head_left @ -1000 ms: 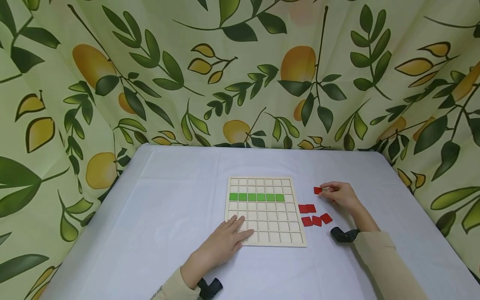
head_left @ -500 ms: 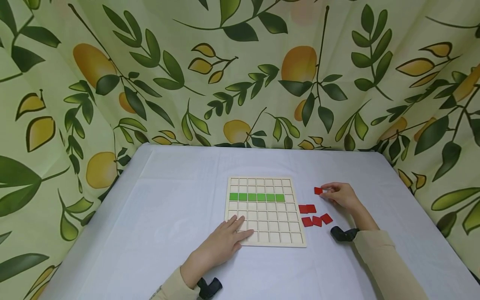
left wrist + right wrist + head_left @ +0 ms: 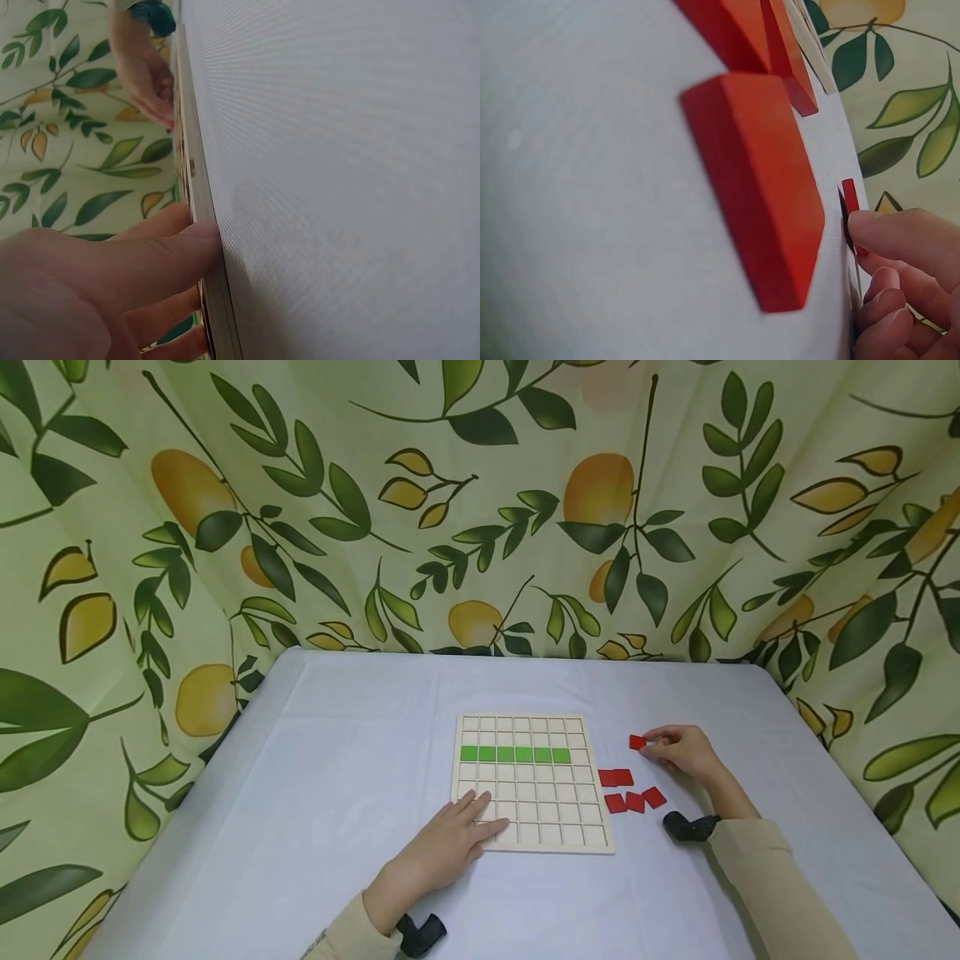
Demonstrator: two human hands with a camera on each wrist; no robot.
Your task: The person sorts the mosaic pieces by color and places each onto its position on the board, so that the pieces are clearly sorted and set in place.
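Note:
A pale wooden grid board [image 3: 537,814] lies on the table, with a row of green square tiles [image 3: 515,754] across its upper part. My left hand [image 3: 438,843] rests on the board's lower left corner, fingers spread and extended. In the left wrist view, the thumb of that left hand [image 3: 112,277] lies against the board's edge [image 3: 196,161]. Right of the board, my right hand [image 3: 684,752] pinches a red square tile [image 3: 637,742] between thumb and forefinger. The right wrist view shows this red tile [image 3: 850,196] at the fingertips of the right hand [image 3: 911,262], low by the cloth.
Several loose red tiles [image 3: 634,802] lie between the board and my right forearm, two of them [image 3: 616,777] side by side near the board's edge. A white cloth [image 3: 360,735] covers the table. A leaf-and-fruit curtain [image 3: 510,543] hangs behind it.

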